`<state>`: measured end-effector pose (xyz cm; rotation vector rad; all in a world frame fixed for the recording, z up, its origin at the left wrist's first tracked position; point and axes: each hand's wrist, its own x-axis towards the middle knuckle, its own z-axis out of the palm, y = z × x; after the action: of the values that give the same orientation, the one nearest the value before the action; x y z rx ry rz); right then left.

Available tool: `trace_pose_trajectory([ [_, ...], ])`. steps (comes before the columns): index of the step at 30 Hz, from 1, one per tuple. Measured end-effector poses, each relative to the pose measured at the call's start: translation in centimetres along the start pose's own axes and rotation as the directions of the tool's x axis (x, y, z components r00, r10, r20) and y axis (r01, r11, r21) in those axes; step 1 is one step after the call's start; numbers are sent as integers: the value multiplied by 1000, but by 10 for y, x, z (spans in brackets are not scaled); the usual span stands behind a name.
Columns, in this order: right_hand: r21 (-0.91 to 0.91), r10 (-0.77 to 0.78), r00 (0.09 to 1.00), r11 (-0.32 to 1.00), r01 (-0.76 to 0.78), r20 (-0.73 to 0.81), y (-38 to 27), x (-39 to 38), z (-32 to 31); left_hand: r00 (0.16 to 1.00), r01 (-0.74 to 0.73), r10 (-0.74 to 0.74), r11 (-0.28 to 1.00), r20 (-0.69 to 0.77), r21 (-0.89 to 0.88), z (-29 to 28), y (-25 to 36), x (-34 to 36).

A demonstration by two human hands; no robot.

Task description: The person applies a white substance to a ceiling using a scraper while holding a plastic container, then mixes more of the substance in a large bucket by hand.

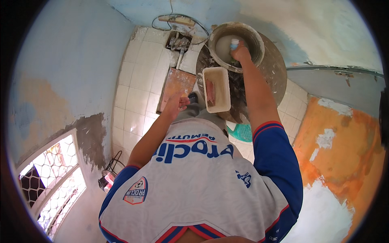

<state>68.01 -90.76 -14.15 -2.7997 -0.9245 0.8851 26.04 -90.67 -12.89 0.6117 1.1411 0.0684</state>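
My right hand (240, 53) is closed around a small bottle (234, 42) with a white cap and a pale blue body. Hand and bottle are inside the rim of a round, plaster-crusted tub (259, 45); greyish, cloudy water (224, 47) lies in it. Beside the tub, nearer me, is a cream rectangular trough (222, 92) smeared with plaster, with a reddish strip-like piece (210, 92) along its left side. My left hand (176, 104) hangs in front of me, left of the trough, its fingers loosely curled and apart, with nothing visible in them.
Tub and trough stand on a round, stained tabletop (271, 77). Left of it are an orange-brown board (175, 86) and an opening with pipes (179, 41). Loose black cable (178, 16) hangs by the far wall. A green plastic item (242, 132) sits below the table; a grilled window (52, 178) is at left.
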Motion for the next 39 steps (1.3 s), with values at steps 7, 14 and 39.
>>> trace_pose_trajectory([
  [7,-91,0,996,996,9,93,-7,-9,3,997,55,-56,998,-51,-8,-1,-9,5],
  [14,-269,21,969,962,47,244,16,37,38,996,64,-61,997,-67,33,3,-6,1],
  [39,127,-257,966,958,258,-18,26,-50,-32,999,31,-33,991,18,131,20,5,60],
])
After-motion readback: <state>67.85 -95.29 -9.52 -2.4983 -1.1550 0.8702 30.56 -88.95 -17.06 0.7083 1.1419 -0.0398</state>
